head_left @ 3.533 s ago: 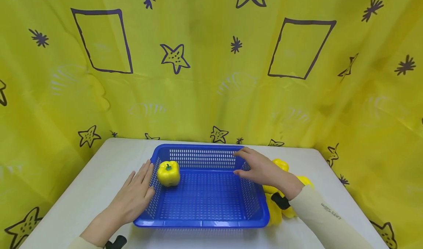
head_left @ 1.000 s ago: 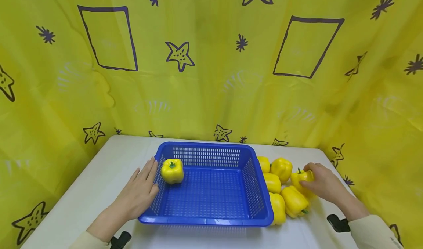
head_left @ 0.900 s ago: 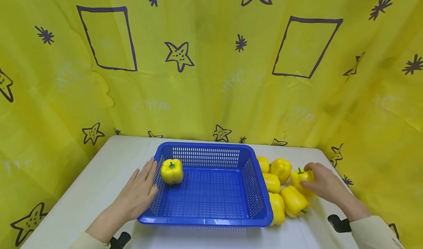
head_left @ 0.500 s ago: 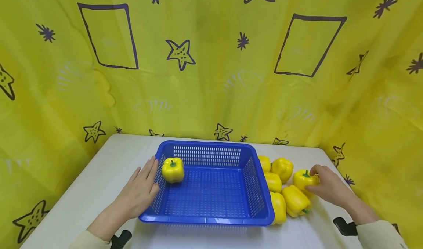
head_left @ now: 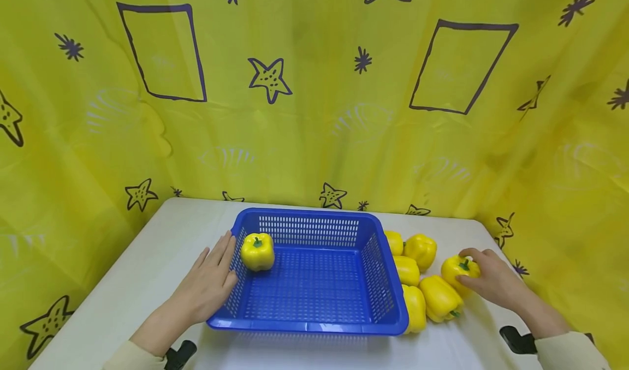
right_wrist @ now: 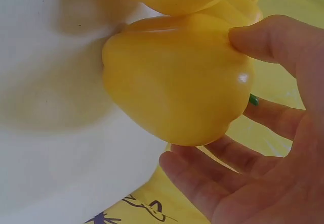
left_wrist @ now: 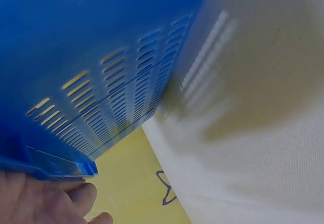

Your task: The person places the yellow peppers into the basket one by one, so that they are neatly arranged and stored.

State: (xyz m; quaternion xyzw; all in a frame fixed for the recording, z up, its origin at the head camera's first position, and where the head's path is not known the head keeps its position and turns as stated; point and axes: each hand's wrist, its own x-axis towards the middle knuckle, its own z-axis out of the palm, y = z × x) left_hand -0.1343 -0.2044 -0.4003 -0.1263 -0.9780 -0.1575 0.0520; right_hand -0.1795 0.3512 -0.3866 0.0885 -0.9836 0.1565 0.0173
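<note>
Five yellow bell peppers (head_left: pixel 440 299) are sitting right of the blue basket (head_left: pixel 304 327); a sixth pepper (head_left: pixel 257 252) is standing inside. The partly closed right hand (head_left: pixel 491 277) is pinching a seventh pepper (head_left: pixel 453 272), presumably for purchase. The left hand (head_left: pixel 208 277), straight-fingered, grasping nothing, is touching the basket's left side, probably steadying it.

Smooth gloss is observed on the yellow, lobed, plastic-looking bell pepper (head_left: pixel 453 272) in the right hand (head_left: pixel 493 276). Semi-gloss is noted on the blue, rectangular, perforated plastic basket (head_left: pixel 304 328) beside the left hand (head_left: pixel 207 282). Matt, fine grain is seen on the white, flat, cloth-like tabletop (head_left: pixel 162 261) beneath both hands.
</note>
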